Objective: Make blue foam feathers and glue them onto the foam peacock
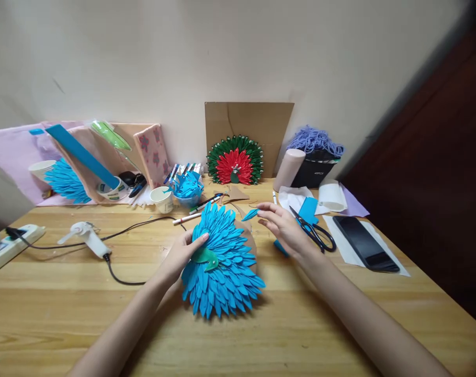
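Grips a layered blue petal piece (228, 267) over the grained wooden table (65, 314), in the left hand (184, 252), with the thumb pressed on pointed petals beside a smooth green bird shape (205, 257) and the other fingers mostly hidden beneath. Pinches a slim, folded loose petal (249, 214) at the fingertips of the right hand (281, 225), near partly covered brown cardboard (247, 235).

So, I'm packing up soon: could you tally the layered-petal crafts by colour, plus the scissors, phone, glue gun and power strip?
Blue layered-petal crafts, one in hand, one far left: 2
Red-and-green layered-petal craft: 1
Black-handled scissors: 1
Black phone: 1
White glue gun: 1
White power strip: 1
Total: 7
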Available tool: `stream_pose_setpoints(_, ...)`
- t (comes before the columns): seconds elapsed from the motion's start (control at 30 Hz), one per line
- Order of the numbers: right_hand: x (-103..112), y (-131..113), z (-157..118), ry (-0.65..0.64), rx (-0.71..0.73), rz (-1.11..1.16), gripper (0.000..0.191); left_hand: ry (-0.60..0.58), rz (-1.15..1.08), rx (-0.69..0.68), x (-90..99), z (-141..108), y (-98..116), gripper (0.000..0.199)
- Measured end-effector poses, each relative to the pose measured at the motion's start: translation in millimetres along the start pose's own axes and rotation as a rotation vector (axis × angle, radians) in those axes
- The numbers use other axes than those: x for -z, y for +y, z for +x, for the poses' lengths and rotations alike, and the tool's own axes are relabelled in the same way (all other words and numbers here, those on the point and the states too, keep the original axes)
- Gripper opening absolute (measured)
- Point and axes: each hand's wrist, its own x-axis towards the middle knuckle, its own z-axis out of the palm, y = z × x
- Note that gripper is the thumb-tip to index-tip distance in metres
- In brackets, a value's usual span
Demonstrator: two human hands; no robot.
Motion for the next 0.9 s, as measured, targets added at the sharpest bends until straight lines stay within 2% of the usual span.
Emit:
stream_pose_setpoints(0.17, -15, 2, 5, -0.011, 0.048, -0.113, 0.023, 0.026, -0.053, -0.026, 4.6, -3, 4, 0.041)
stream_pose_setpoints(0.47, -20, 8, 10, 0.015, 0.066, -0.229, 0.022, 0.031, 0.003, -0.049, 8.5, -1, 1, 0.036)
stream_pose_setpoints(0.9, -28, 11, 5, 0.072, 0.204, -0.347, 0.014, 0.044, 0.034, -0.055, 6.6, -2, -2, 0.029)
